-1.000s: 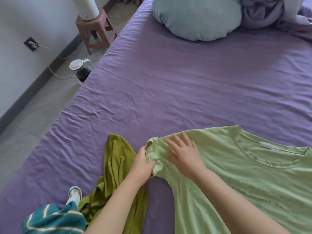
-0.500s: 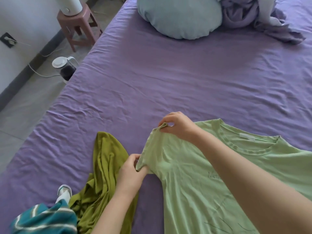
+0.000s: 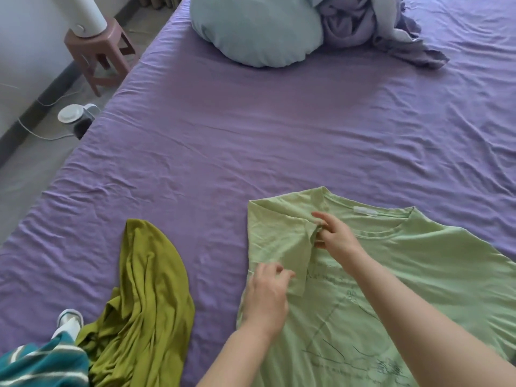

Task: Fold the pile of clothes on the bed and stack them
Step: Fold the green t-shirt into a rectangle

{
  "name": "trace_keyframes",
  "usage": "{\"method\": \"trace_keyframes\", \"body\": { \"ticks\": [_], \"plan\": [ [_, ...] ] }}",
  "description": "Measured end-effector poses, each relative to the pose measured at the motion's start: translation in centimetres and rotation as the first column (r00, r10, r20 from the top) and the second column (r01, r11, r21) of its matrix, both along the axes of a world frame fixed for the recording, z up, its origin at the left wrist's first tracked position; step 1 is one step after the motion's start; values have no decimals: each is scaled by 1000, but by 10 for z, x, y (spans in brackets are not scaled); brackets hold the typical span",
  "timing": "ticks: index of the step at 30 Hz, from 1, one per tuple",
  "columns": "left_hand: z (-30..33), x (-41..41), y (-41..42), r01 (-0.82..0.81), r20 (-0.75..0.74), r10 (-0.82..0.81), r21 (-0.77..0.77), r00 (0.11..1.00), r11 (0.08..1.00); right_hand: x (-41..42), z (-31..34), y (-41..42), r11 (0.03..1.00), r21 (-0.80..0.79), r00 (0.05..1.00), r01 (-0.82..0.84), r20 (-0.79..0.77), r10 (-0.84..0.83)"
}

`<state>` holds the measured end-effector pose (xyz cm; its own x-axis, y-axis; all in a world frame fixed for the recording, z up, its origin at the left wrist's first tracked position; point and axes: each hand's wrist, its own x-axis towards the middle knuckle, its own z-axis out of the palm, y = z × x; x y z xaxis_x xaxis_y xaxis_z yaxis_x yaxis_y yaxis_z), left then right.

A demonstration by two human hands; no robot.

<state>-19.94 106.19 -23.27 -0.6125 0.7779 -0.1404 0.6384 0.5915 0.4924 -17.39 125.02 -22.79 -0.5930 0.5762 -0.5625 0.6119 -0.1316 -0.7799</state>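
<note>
A light green T-shirt (image 3: 405,275) lies flat on the purple bed (image 3: 251,135), its collar toward the far side and a line drawing on its chest. Its left sleeve is folded inward over the chest. My right hand (image 3: 333,233) pinches the sleeve's hem near the collar. My left hand (image 3: 266,291) rests on the shirt's left edge, its fingertips at the sleeve's lower corner. To the left, an olive green garment (image 3: 145,303) lies crumpled. A teal striped garment (image 3: 42,364) shows at the bottom left corner.
A pale blue pillow (image 3: 257,29) and a bunched lilac blanket (image 3: 371,26) sit at the head of the bed. On the floor at left stand a pink stool (image 3: 97,54) with a white lamp and a white-lidded appliance (image 3: 75,118) with a cord.
Both hands have carried the T-shirt's left sleeve rightward, folding it over the chest. The shirt's left side now has a straight folded edge.
</note>
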Motion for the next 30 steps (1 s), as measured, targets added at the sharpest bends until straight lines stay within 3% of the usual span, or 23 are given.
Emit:
{"method": "trace_keyframes", "body": {
  "ticks": [3,6,10,14,18,23,30],
  "plan": [
    [-12,-20,12,120,-47,-135,-249,990,961,16,-7,-12,968,215,992,-129,32,125],
    [-23,-38,27,268,-3,-313,-511,950,817,42,-16,-35,884,345,948,-314,61,313],
    [-28,-42,35,262,-10,-352,-649,936,714,85,-29,-42,706,466,845,-534,299,443],
    [-20,-16,52,225,-30,-312,-625,950,747,142,-29,-14,595,556,810,-580,467,354],
    [-19,38,89,301,22,-342,-532,939,791,202,-25,26,562,474,701,-678,648,299],
    [-23,102,136,349,73,-357,-460,931,816,265,-21,61,626,463,693,-627,698,177],
    [-18,171,181,488,140,-477,-429,867,760,333,-22,92,693,507,713,-513,701,16]
  ]
}}
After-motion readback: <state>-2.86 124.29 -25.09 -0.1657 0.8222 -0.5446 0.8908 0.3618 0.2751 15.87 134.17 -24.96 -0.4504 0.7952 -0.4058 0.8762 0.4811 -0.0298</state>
